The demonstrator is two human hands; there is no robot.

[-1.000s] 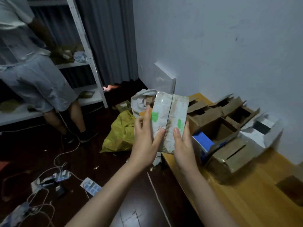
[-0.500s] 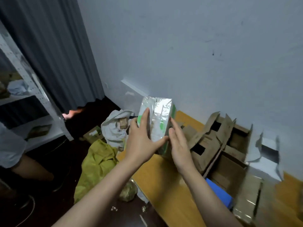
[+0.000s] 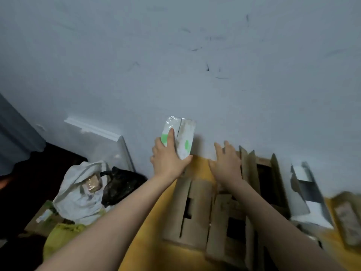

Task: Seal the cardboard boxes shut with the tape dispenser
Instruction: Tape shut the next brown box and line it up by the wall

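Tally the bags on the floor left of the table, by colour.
White bag: 1
Black bag: 1
Yellow bag: 1
Total: 3

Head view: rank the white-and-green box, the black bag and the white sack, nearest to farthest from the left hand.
1. The white-and-green box: gripped by the left hand itself, up by the wall.
2. The black bag: on the floor, down-left of the hand.
3. The white sack: farther left, past the black bag.
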